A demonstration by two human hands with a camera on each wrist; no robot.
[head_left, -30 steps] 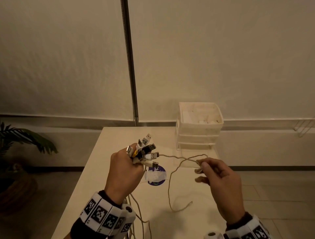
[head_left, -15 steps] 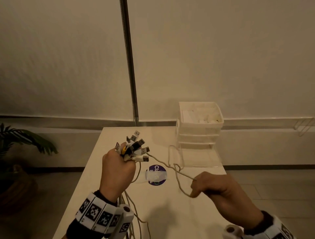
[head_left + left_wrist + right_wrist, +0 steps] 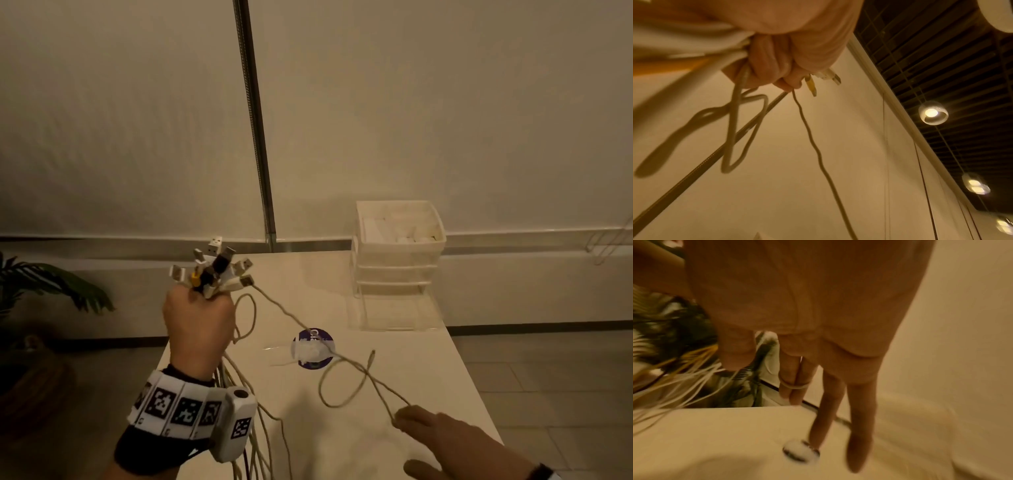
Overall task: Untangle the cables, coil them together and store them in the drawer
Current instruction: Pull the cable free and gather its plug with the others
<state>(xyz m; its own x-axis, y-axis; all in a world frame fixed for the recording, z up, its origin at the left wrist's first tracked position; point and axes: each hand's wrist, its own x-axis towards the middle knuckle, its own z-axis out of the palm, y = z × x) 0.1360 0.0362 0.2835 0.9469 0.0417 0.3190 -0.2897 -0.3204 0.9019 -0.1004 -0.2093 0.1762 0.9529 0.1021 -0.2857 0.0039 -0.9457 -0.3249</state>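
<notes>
My left hand is raised over the table's left side and grips a bundle of white cables; their USB plugs fan out above the fist, and the cords hang down past my wrist. One thin beige cable runs from the bundle down to my right hand, crossing itself in a loop. Its small free end hangs above the table. In the right wrist view my right hand has straight fingers, with the thin cable wrapped round two of them. In the left wrist view the left hand clenches the cords.
A white drawer unit stands at the table's far right, with a clear drawer pulled out at its base. A purple sticker marks the middle of the white table. A potted plant is on the floor to the left.
My right hand has dropped toward the near right edge and its fingers have straightened, drawing the thin cable out longer. My left hand has lifted the bundle slightly to the left.
</notes>
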